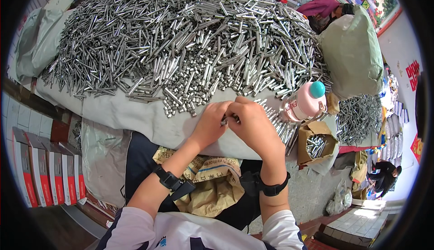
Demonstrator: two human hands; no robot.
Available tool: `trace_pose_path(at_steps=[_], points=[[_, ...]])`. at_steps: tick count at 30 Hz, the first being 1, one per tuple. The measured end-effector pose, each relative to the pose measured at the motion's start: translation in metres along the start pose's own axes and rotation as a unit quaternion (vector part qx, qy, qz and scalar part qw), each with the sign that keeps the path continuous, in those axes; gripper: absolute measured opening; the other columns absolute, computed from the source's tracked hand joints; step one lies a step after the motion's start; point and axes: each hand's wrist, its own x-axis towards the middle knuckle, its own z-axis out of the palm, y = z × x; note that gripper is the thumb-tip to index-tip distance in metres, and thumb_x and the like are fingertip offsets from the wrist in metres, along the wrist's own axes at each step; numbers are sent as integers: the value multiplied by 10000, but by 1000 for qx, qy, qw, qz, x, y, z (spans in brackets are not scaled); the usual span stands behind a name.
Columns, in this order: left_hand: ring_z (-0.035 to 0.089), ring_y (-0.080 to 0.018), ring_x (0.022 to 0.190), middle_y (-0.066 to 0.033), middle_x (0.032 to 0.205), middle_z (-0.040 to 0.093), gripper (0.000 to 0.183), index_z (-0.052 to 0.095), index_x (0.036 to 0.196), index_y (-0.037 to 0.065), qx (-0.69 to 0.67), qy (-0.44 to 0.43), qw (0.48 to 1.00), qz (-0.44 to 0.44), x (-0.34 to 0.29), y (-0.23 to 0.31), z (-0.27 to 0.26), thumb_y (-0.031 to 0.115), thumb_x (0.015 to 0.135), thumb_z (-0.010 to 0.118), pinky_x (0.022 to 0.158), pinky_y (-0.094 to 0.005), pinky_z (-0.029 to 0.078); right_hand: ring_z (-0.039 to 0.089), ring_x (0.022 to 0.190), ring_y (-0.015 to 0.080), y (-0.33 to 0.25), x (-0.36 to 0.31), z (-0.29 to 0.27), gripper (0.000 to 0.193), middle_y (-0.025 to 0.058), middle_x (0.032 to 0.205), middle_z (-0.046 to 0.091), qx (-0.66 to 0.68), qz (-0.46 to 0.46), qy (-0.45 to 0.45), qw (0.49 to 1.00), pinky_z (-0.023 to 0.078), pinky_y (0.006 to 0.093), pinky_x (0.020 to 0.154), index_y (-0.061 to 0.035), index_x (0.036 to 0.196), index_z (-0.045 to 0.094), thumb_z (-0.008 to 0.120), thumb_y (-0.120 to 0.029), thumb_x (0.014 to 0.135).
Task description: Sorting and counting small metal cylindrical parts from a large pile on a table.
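My left hand point(213, 120) and my right hand point(249, 118) meet fingertip to fingertip over the near edge of the cloth-covered table point(147, 122). Both are closed in a pinch. Small bits of shiny metal show between the fingers, mostly covered by them, so their exact shape is hidden. Just beyond the hands lies a cluster of short metal cylinders point(187, 89). Behind it spreads a large heap of slim silver metal tubes point(149, 28). More tubes point(284, 127) lie beside my right hand.
A pink bottle with a teal cap point(304, 102) and a cardboard box point(316, 144) of metal pieces stand at the right. An open brown paper sack point(212, 184) sits at my lap. A pale green sack point(352, 53) and red-grey boxes point(47, 168) flank the table. Another person point(384, 175) is far right.
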Motion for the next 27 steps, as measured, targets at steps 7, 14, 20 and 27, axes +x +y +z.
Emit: trace_pose_path(at_steps=[7, 14, 20, 27], points=[[558, -323, 1012, -100, 1079, 606, 524, 485, 1193, 87, -3, 24, 999, 22, 0, 4, -1, 19, 711, 679, 892, -419, 398, 592, 698, 358, 6, -3, 1, 65, 163, 780, 571, -46, 34, 48, 997, 472, 415, 640, 42, 771, 608, 623, 9, 717], [570, -325, 980, -104, 1042, 619, 478, 501, 1183, 82, 4, 19, 1000, -7, 4, 13, -4, 139, 759, 714, 878, -416, 403, 600, 677, 338, 23, -1, -1, 81, 162, 773, 586, -49, 62, 84, 993, 469, 388, 619, 33, 804, 631, 619, 19, 725], [581, -328, 949, -110, 1004, 630, 463, 512, 1193, 81, 20, 11, 999, -28, 4, 11, -4, 225, 798, 707, 861, -403, 413, 608, 722, 348, 31, -1, -19, 100, 159, 792, 604, 61, 43, 7, 997, 480, 402, 658, 18, 828, 658, 624, 4, 736], [583, -327, 943, -114, 995, 628, 478, 509, 1198, 78, 8, 11, 999, -42, 4, 16, -7, 81, 756, 691, 849, -409, 418, 603, 679, 238, 33, 1, -7, 159, 123, 788, 616, 77, 30, -13, 996, 478, 323, 637, 8, 894, 673, 663, 9, 736]])
